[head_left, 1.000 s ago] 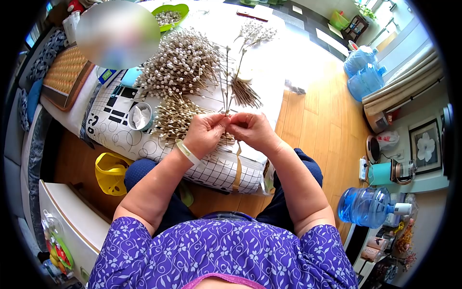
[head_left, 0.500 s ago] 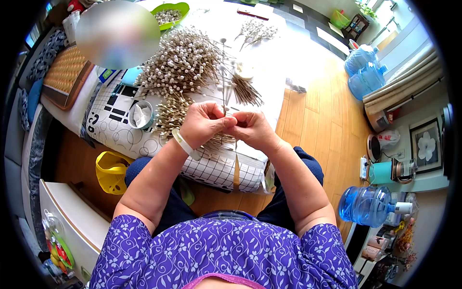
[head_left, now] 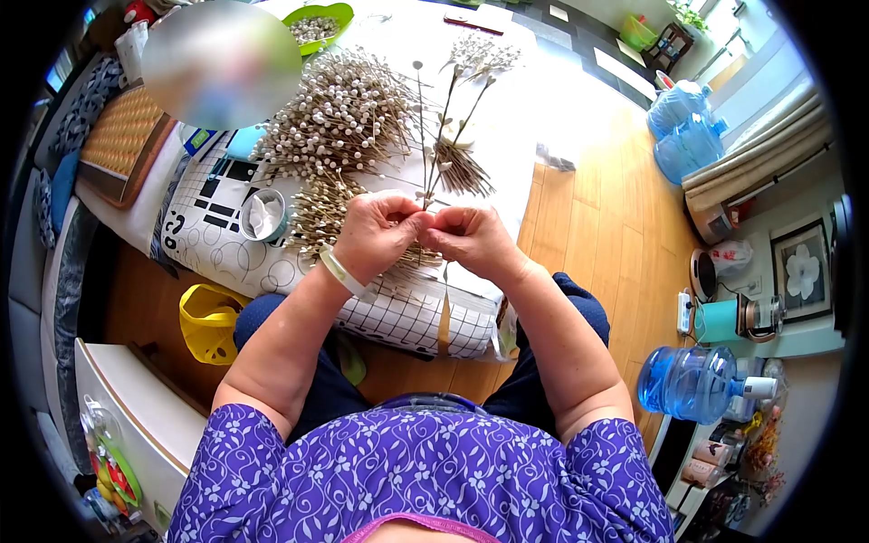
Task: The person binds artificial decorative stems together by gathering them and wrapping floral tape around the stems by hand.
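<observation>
My left hand (head_left: 385, 237) pinches the lower end of a thin branched stem (head_left: 425, 172) with thumb and forefinger. Against it, the fingers of my right hand (head_left: 475, 241) are closed at the same spot, where the fingertips of both hands meet. Dark twigs fan upward from the pinch, one tipped with a small round bead, with pale buds lower down. A narrow brown strip (head_left: 444, 317) hangs below my right hand; whether it is held there I cannot tell. Beyond my left hand lies a heap of white bead-tipped stems (head_left: 339, 113), with yellowish ones (head_left: 326, 213) nearer.
Behind the twigs lie a bundle of brown stems (head_left: 463, 167) and a sprig with pale tips (head_left: 484, 56). A white cup (head_left: 265, 215) stands left, a green tray (head_left: 339, 18) at the back. A yellow bag (head_left: 210, 321) is on the floor; blue water jugs (head_left: 688, 385) stand right.
The twigs have spread apart: two now lean to the right of the bead-tipped one, which has shifted slightly left. Both hands stay pinched together at nearly the same place.
</observation>
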{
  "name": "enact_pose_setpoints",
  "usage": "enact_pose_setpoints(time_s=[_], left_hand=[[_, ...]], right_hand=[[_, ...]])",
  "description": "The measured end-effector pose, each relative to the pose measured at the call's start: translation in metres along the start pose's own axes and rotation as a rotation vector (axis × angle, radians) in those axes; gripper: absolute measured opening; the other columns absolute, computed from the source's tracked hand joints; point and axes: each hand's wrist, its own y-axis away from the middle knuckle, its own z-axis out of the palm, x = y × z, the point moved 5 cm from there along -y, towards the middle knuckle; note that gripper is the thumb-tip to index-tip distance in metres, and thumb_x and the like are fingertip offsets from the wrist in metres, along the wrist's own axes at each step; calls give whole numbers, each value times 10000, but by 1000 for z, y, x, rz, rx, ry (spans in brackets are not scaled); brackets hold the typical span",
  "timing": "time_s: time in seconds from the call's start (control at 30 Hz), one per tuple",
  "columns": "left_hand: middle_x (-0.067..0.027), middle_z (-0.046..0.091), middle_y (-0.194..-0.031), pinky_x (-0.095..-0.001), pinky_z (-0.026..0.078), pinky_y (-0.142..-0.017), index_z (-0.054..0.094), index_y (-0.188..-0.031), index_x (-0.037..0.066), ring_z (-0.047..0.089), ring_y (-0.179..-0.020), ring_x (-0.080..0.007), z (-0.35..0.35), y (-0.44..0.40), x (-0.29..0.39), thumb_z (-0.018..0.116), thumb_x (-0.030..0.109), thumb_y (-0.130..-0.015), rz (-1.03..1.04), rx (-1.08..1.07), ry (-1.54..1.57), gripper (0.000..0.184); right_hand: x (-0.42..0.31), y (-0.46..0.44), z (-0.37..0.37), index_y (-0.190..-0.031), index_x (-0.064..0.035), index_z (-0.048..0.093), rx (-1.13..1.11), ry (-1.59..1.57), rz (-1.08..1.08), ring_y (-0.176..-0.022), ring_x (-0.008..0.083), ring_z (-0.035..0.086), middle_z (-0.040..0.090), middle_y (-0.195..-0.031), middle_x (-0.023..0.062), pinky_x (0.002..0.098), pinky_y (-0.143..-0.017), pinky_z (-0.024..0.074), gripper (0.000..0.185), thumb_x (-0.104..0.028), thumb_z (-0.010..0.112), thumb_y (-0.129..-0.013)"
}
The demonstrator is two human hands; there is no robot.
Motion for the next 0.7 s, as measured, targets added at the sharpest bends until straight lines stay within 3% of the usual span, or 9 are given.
enact_pose_setpoints(time_s=[0.07, 0.2, 0.27, 0.33, 0.4, 0.47, 0.53, 0.63, 0.7], left_hand=[[-30, 598, -688, -190, 438, -570, 617, -745, -29, 528, -633, -56, 1, -1, 0, 626, 5, -771, -62, -15, -42, 44], [-26, 597, -691, -181, 425, -563, 613, -733, -28, 520, -635, -50, 2, -2, -4, 629, 18, -776, -34, 27, 1, 64], [-22, 594, -703, -179, 414, -552, 615, -738, -30, 509, -629, -47, 5, -1, 4, 626, 43, -789, 69, -44, -96, 90], [-12, 585, -681, -180, 408, -536, 618, -745, -35, 495, -607, -42, 2, -2, 6, 617, 71, -806, 143, -40, -170, 122], [-5, 580, -652, -180, 404, -521, 623, -755, -39, 490, -587, -40, -3, -3, -8, 607, 83, -817, -60, -35, -3, 138], [-5, 585, -636, -174, 408, -519, 627, -766, -40, 501, -582, -38, -8, -4, -8, 605, 81, -819, -83, -63, -9, 134], [-9, 593, -647, -173, 412, -521, 630, -773, -40, 508, -584, -38, -11, -4, -7, 606, 76, -817, -119, -91, -12, 126], [-9, 597, -642, -176, 421, -528, 631, -768, -39, 514, -593, -35, -7, -2, -1, 625, 84, -802, -111, -132, -31, 128], [-16, 607, -636, -183, 436, -527, 637, -755, -30, 530, -601, -36, 0, -1, 9, 645, 89, -781, -72, -186, -84, 122]], right_hand=[[-3, -1, 2, -798, 34, 616, 18, 5, -139, -585, 30, 478, 565, -606, 4, 201, -528, 418, 139, -101, 633, -769], [0, -1, 1, -819, 17, 627, 11, 91, -83, -590, 32, 484, 575, -616, 17, 210, -539, 429, 130, -105, 631, -774], [-5, 1, 1, -831, 4, 633, 72, 61, -136, -596, 34, 493, 588, -632, 30, 215, -549, 439, 123, -104, 631, -772], [-3, 1, -1, -834, 5, 621, 22, 61, -129, -599, 14, 464, 563, -659, -23, 173, -522, 400, 96, -85, 599, -810], [-3, 3, -4, -812, -9, 621, 14, -7, 43, -568, 28, 483, 571, -643, -10, 176, -498, 399, 104, -113, 620, -804], [-5, 5, -12, -801, -26, 622, -13, -12, 64, -551, 35, 492, 575, -632, -6, 178, -482, 397, 138, -163, 636, -801], [-3, 7, -16, -783, -33, 625, -202, 80, 181, -537, 27, 479, 569, -616, -18, 177, -474, 389, 170, -201, 633, -806], [3, 10, -19, -940, -39, 601, -305, 32, 272, -655, 48, 539, 604, -748, 7, 189, -530, 453, 236, -216, 648, -790], [-12, 14, -9, -1142, -32, 494, -329, -173, 229, -823, 96, 566, 598, -943, 54, 221, -607, 506, 454, -190, 678, -758]])
